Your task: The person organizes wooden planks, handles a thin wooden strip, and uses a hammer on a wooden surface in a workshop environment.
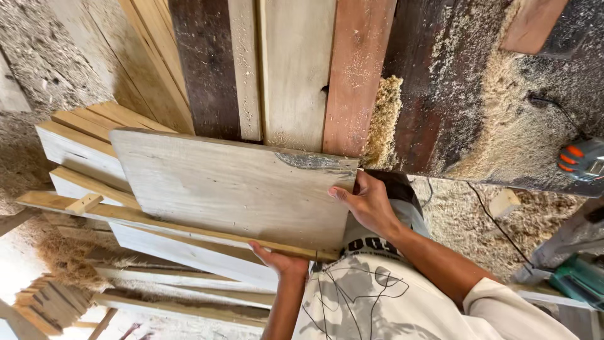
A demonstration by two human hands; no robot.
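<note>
A wide pale wooden board (226, 186) with a grey stain at its upper right corner is held flat in front of me. My left hand (281, 261) grips its near edge from below. My right hand (367, 203) holds its right end, fingers curled over the edge. The board hangs above a stack of lighter planks (82, 148) on the left. My white patterned shirt fills the lower middle of the view.
A workbench top of mixed dark, red and pale boards (296, 69) lies beyond, strewn with sawdust (384, 119). An orange-and-grey power tool (582, 159) with a black cord sits at the right edge. A green tool (582, 280) is lower right. Offcuts (47, 302) lie lower left.
</note>
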